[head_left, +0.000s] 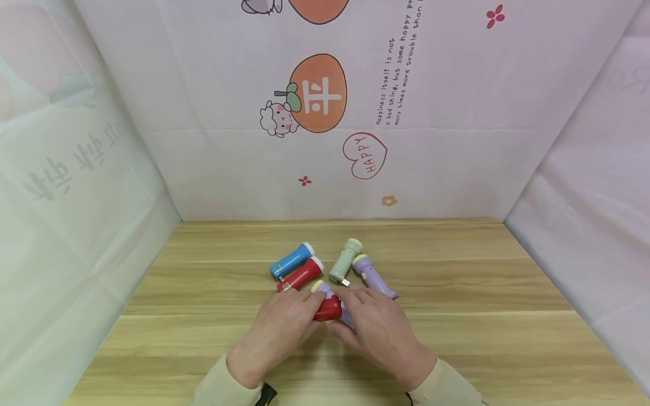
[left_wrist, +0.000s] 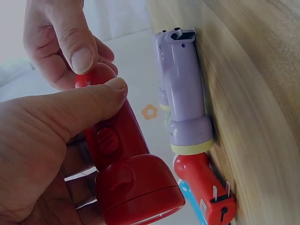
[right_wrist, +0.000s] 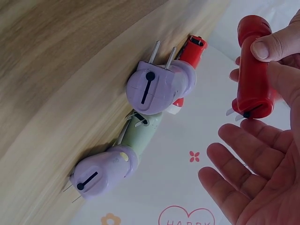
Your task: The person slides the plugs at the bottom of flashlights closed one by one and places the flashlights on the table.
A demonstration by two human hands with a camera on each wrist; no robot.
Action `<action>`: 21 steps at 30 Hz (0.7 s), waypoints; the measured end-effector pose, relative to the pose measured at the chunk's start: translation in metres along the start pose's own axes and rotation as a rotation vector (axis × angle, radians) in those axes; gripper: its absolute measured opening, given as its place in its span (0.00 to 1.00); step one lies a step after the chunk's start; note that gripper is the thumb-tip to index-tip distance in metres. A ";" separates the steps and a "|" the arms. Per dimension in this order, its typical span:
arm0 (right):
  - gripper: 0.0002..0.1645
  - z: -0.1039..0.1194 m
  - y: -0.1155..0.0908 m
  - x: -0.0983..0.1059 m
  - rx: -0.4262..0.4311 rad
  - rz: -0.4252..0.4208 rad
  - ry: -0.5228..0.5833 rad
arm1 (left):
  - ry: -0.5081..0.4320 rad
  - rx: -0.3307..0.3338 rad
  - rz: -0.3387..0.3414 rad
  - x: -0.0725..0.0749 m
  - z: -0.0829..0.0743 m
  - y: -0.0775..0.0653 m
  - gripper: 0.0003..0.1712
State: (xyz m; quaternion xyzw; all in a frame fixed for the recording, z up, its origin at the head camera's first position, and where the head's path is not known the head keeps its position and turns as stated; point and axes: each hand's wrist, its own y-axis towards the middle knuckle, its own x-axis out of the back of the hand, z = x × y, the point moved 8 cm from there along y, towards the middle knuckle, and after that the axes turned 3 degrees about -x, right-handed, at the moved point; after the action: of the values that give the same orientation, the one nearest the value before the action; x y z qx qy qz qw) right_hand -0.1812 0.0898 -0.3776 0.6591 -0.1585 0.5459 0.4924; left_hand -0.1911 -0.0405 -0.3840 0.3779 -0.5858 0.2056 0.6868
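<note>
Over the table (head_left: 457, 270), the left hand (head_left: 279, 321) holds a red torch (head_left: 328, 309) above the near purple torch (head_left: 324, 289); the right hand (head_left: 382, 330), fingers loosely spread, is at the held one's tail. Beyond lie a second red torch (head_left: 302, 274) beside a blue torch (head_left: 292, 261), and a green torch (head_left: 346, 261) beside the far purple torch (head_left: 374, 276). Prongs (right_wrist: 229, 112) jut from the held tail.
</note>
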 end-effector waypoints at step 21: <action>0.32 -0.001 -0.001 0.000 -0.053 -0.021 -0.003 | -0.020 -0.010 -0.010 -0.001 -0.003 0.000 0.28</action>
State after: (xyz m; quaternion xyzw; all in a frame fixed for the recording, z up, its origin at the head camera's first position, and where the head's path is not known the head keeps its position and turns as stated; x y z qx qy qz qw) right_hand -0.1810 0.0914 -0.3779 0.6481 -0.1667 0.5355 0.5152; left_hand -0.1894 -0.0380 -0.3854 0.3796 -0.5918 0.1955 0.6837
